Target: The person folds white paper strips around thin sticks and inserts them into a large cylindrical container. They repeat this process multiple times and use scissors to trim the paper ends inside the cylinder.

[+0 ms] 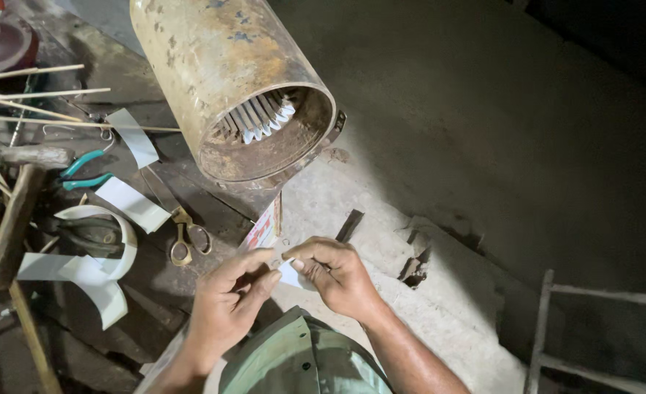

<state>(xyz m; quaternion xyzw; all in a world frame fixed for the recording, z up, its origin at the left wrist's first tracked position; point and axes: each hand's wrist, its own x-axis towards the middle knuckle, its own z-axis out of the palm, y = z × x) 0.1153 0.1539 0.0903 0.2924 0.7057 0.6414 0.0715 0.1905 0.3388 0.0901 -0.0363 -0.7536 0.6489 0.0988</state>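
Closest to the camera sits a grey-green cloth-covered knee [301, 361], and right above it both hands meet. The left hand [224, 306] and the right hand [337, 277] pinch the same small white slip of paper [290, 275] between thumb and fingertips — both hands closed on it, the slip held low in the middle, just over the knee.

Out to the left, on the dark cluttered floor, curled white strips of stiff sheet [93, 266] lie in a loose heap, and beside them a pair of brass-handled scissors [184, 237] lies flat, handles toward the hands. A little further, teal-handled pliers [82, 171] rest near more flat white strips [135, 137], with thin pale wooden sticks [38, 95] fanned across the upper left.

Just past the hands, a small printed card packet [264, 230] leans under the big piece — a rusty, cream-painted metal cylinder [221, 66] lying tilted on its side, open mouth toward the camera. Inside that mouth, white paper liners [268, 117] poke from the slots of its ribbed core. Far right, a grey metal frame [600, 328] stands by the concrete floor [483, 146].
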